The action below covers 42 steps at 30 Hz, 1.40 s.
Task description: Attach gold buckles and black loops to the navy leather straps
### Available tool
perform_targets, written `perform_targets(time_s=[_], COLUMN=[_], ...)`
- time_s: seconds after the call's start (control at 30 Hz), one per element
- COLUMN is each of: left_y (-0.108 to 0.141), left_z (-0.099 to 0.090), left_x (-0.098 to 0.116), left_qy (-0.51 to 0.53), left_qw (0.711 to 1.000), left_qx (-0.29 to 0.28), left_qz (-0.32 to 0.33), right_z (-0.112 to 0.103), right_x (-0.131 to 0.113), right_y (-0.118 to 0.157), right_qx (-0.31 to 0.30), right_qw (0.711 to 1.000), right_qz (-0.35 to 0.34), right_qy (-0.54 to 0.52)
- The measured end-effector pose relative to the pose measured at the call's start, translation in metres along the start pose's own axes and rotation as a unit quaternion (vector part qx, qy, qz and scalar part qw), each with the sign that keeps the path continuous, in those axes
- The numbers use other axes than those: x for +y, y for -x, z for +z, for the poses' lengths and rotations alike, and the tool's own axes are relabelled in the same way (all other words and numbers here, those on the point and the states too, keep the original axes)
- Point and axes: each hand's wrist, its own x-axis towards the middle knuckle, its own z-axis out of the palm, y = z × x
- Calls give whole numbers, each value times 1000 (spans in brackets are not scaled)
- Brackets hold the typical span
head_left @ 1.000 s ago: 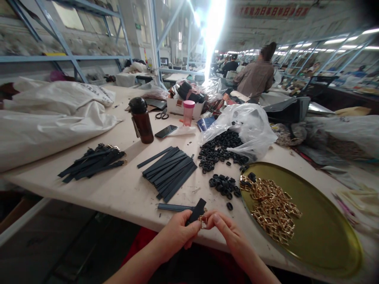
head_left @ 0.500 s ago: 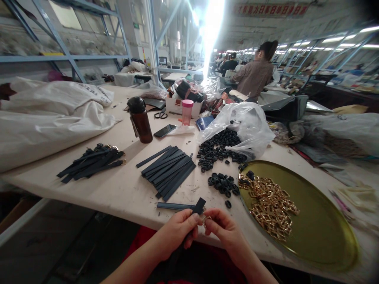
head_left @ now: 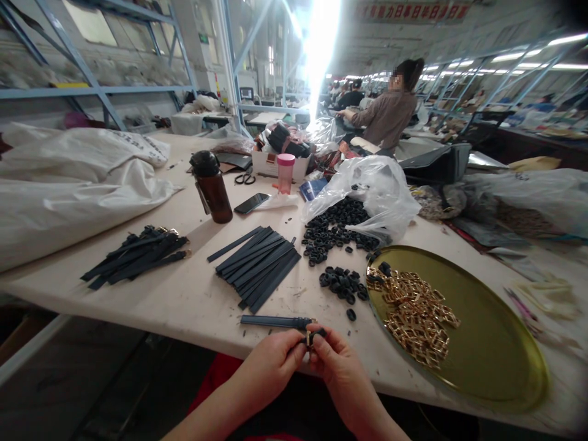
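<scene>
At the near table (head_left: 193,294) edge, 6 o'clock: left hand (head_left: 271,361) pinches a black strap (head_left: 318,333); right hand (head_left: 342,367) grips its end by a gold buckle (head_left: 308,337), apparently steadying both. Tray (head_left: 496,349), 3 o'clock from hands, and black loops (head_left: 342,283), 1 o'clock, seem placed for reach.

Pale-blue metal shelving (head_left: 103,90) climbs the left side, before a bright rectangular window (head_left: 92,23). A white vertical glare (head_left: 321,55) blazes mid-view, a red-lettered banner (head_left: 411,11) hangs beyond, and long white tube lights (head_left: 567,39) glow along the right.
</scene>
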Motion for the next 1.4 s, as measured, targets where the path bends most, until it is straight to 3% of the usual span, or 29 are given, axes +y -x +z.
perform_targets(time_s=[0.17,0.37,0.6,0.8,1.0,1.07,1.2,1.27,1.33,1.4], left_y=[3,4,2,0,-1,0,2,2,0,-1], left_z=[5,10,11,16,18,17,17,18,18,18], left_x=[-5,-12,-10,-16,-21,-22,-22,-22,-22,-21], left_qy=[108,177,251,302,264,240,225,229,234,236], left_qw=[992,981,959,942,953,960,964,965,965,964], left_qx=[-19,-4,-32,-27,-12,-16,-29,-28,-25,-23], left_qz=[-60,-78,-125,-147,-149,-144,-136,-126,-119,-121], right_z=[-1,-1,-2,-4,-9,-12,-15,-15,-13,-12], right_x=[5,8,4,8,10,8,6,7,7,7], right_y=[1,5,5,2,5,4,-1,-1,0,3], right_qx=[44,-5,29,24,20,2,-28,-37,-30,-21], right_qw=[979,972,953,941,887,892,946,956,950,923], right_qz=[-127,-121,-147,-153,-257,-242,-128,-105,-126,-192], right_qy=[151,202,262,300,384,381,296,271,285,333])
